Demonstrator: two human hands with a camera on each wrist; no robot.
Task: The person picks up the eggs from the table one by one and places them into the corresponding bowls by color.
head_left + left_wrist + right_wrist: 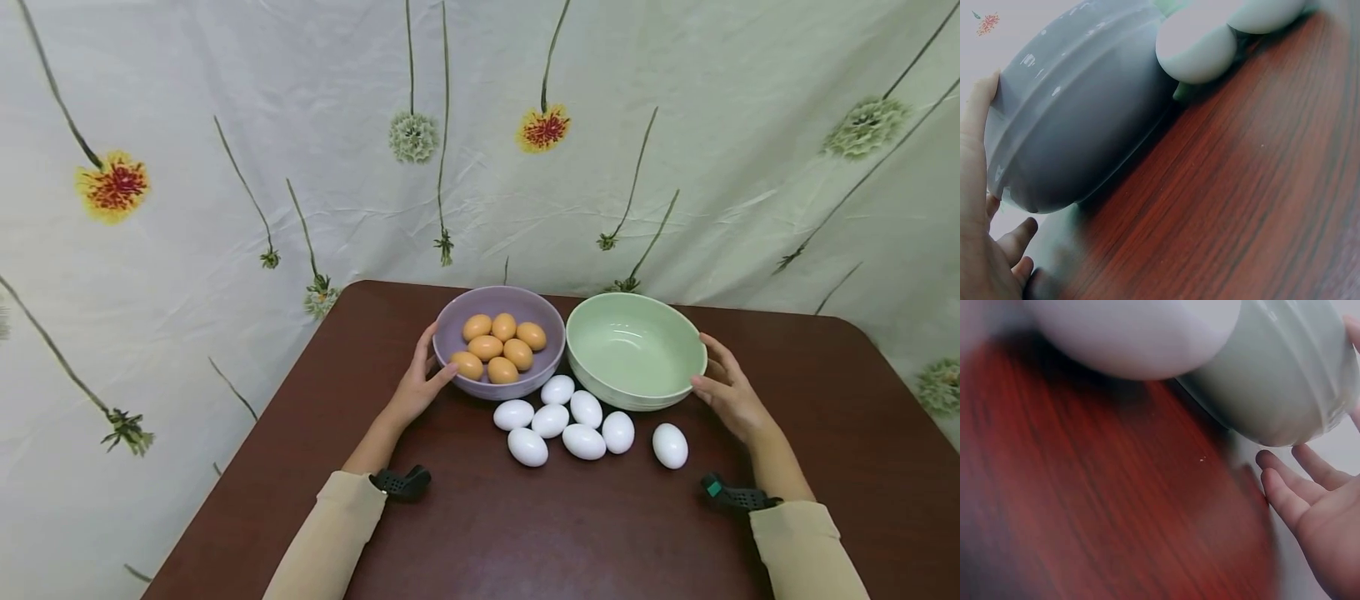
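Left hand: your left hand (pixel 414 387) is gripping the left side of the purple bowl (pixel 551 358), thumb lying at the near rim and fingers wrapping the outer wall.
Right hand: your right hand (pixel 735 400) is holding the right side of the green bowl (pixel 630 342), thumb nearer you and forefinger farther along.
Lower right fingers: the right wrist view is showing three fingers (pixel 1288 503) spreading wide under the bowl's edge, which the head view is mostly hiding.
Orange eggs: seven orange eggs (pixel 486 347) are lying inside the purple bowl; only the head view is showing them, while the left wrist view is catching the bowl's ridged outer wall.
White eggs: seven white eggs (pixel 551 421) are clustering on the near side of the bowls, and a lone white egg (pixel 670 446) is lying to their right.
Bowls: both are standing side by side on the far part of the dark red table (pixel 525 525).
Backdrop: a flowered cloth (pixel 337 100) is hanging beyond.
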